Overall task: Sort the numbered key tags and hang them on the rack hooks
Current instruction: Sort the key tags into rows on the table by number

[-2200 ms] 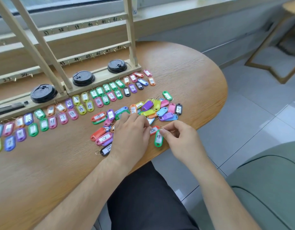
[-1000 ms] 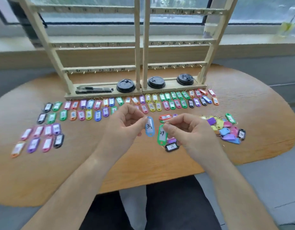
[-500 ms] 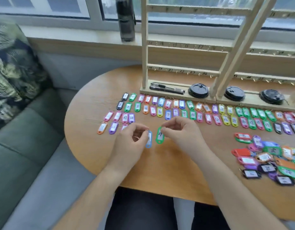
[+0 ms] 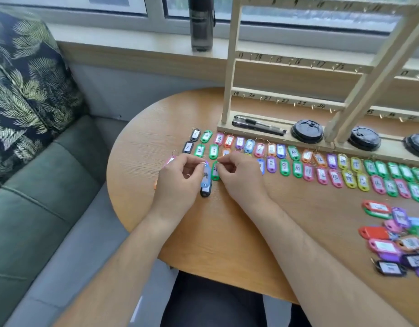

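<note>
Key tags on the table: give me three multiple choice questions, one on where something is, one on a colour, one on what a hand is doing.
1. Where do the pens lie? A on the windowsill; B on the rack base; C on the sofa.
2. What does the right hand pinch? A a red tag; B a yellow tag; C a green tag.
3. What is the left hand doing? A pinching a blue tag by its ring; B lying flat on the table; C gripping a pen.
Answers: 1 B, they lie beside a black lid on the base. 2 C, its fingertips hold the green one. 3 A, thumb and finger close on the ring.
</note>
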